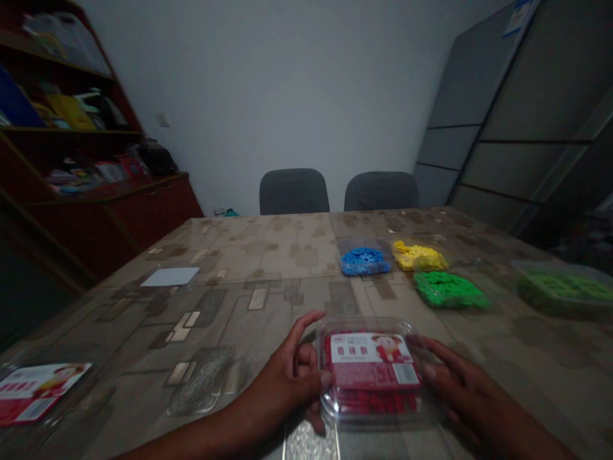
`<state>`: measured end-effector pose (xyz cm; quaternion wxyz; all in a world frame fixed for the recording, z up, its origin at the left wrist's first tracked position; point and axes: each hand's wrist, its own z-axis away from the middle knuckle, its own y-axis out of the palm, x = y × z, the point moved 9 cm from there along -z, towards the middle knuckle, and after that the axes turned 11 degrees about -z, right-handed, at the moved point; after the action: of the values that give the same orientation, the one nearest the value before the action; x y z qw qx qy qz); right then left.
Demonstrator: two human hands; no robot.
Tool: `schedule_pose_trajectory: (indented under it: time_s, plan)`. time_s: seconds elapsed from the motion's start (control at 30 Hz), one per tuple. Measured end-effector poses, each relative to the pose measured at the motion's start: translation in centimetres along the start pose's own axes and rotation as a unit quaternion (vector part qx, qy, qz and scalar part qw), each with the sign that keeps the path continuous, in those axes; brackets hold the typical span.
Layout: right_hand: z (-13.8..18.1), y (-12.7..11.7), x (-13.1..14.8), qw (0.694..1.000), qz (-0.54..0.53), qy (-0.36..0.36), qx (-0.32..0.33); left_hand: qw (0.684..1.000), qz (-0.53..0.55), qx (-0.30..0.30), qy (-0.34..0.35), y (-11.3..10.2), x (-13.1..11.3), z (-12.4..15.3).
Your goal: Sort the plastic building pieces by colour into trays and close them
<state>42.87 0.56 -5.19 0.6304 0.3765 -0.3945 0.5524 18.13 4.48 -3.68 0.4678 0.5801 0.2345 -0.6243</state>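
Note:
A clear plastic box (371,397) of small red pieces is between my hands near the table's front edge. Its lid carries a red and white label with a cartoon figure and a barcode. My left hand (301,377) grips the box's left side, thumb on the near left edge and index finger stretched along the far corner. My right hand (460,380) holds the right side, with some fingers hidden behind it. Beyond lie a clear box of blue pieces (364,260), one of yellow pieces (419,257) and one of green pieces (450,289).
Light green pieces fill a larger clear container (565,291) at the right edge. To the left are a white card (171,276) and a labelled clear lid (43,390). Two grey chairs (294,191) stand behind the patterned table (268,246). Red-brown shelves (153,207) are at left.

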Motion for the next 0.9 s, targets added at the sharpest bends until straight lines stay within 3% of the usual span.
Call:
schedule_pose_trajectory:
  time_s: [0.2, 0.53, 0.9]
  plan:
    - [0.8, 1.3, -0.3, 0.999, -0.01, 0.013, 0.027, 1.0, -0.002, -0.023, 0.002, 0.0, 0.2, 0.2]
    - [0.8, 0.4, -2.2, 0.996, -0.071, -0.004, 0.055, 1.0, -0.017, -0.027, 0.001, 0.0, 0.1, 0.3]
    - [1.2, 1.1, -2.0, 0.994, -0.111, -0.007, 0.026, 1.0, -0.007, -0.02, -0.003, 0.4, 0.0, 0.3]
